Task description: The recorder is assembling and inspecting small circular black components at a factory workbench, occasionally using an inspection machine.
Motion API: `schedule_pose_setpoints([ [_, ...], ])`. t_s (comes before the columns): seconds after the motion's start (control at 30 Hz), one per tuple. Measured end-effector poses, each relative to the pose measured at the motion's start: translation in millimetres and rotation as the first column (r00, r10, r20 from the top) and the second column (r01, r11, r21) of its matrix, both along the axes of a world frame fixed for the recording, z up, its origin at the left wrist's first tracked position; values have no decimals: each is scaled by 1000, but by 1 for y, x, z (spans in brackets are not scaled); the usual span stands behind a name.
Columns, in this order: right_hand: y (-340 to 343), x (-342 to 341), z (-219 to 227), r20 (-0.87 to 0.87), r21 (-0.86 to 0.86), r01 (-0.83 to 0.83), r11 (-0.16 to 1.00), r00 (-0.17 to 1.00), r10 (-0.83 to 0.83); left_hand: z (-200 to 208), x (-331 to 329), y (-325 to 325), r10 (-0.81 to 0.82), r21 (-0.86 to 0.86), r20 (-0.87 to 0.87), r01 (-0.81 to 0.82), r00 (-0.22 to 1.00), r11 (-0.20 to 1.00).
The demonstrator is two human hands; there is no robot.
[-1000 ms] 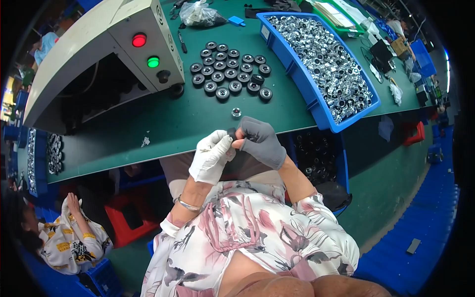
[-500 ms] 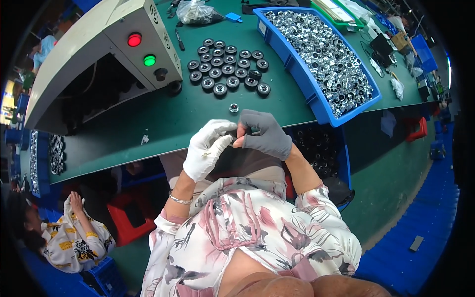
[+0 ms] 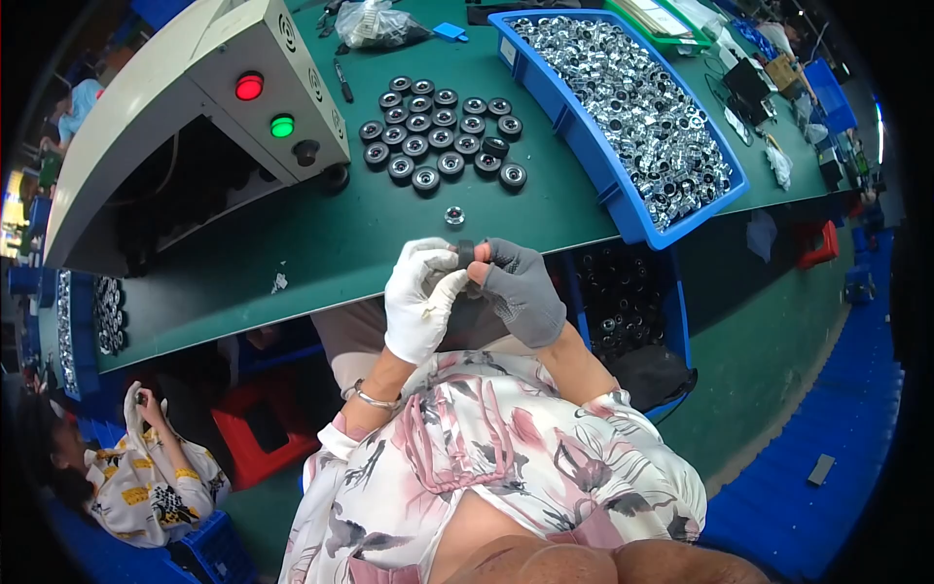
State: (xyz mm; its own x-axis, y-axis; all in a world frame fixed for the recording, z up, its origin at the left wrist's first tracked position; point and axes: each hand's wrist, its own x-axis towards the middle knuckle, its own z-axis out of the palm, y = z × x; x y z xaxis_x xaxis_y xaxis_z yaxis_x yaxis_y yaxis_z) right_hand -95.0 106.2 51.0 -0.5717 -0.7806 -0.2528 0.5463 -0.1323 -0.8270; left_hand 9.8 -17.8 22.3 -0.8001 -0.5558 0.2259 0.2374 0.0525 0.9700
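My left hand (image 3: 420, 302), in a white glove, pinches one side of a small black ring (image 3: 465, 254) at the bench's front edge. From the other side my right hand (image 3: 526, 292), in a grey glove with bare fingertips, grips the same ring with thumb and finger. The ring stands edge-on, so what sits inside it is hidden. Just beyond my fingers, a single silver part (image 3: 454, 215) lies on the green bench. Farther back, several black wheels (image 3: 425, 179) with silver centres are grouped, one of them resting tilted over others.
At left stands a beige machine (image 3: 224, 73) with red and green lights. A blue bin (image 3: 623, 200) of silver parts occupies the right. Below the bench edge is another bin of black rings (image 3: 623, 302). A co-worker (image 3: 156, 467) sits at lower left beside a red stool (image 3: 255, 428).
Both hands have shifted slightly, and the black ring now shows clearly between my fingertips. My right hand has turned more upright. The co-worker's hands have moved.
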Motion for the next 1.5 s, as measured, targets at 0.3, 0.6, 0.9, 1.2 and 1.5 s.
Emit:
schedule_pose_setpoints([
  [0.3, -5, -8, -1, -353, 143, -24, 989, 933, 74, 3, 6, -2, -80, 321, 82, 50, 993, 946],
  [0.6, -1, -14, -7, -348, 82, -152, 985, 922, 172, -12, 9, 5, -138, 502, 15, 112, 990, 857],
  [0.9, 5, -19, -10, -592, 65, -157, 986, 789, 164, 9, 6, 10, -81, 563, 10, 61, 997, 824],
  [1.2, 3, -19, -7, -554, 64, -148, 987, 817, 159, 11, 8, 2, -119, 211, 64, 103, 991, 972],
  [1.5, 6, -19, -1, -295, 9, -188, 982, 938, 182, 13, 8, 2, -154, 224, -1, 150, 988, 963],
])
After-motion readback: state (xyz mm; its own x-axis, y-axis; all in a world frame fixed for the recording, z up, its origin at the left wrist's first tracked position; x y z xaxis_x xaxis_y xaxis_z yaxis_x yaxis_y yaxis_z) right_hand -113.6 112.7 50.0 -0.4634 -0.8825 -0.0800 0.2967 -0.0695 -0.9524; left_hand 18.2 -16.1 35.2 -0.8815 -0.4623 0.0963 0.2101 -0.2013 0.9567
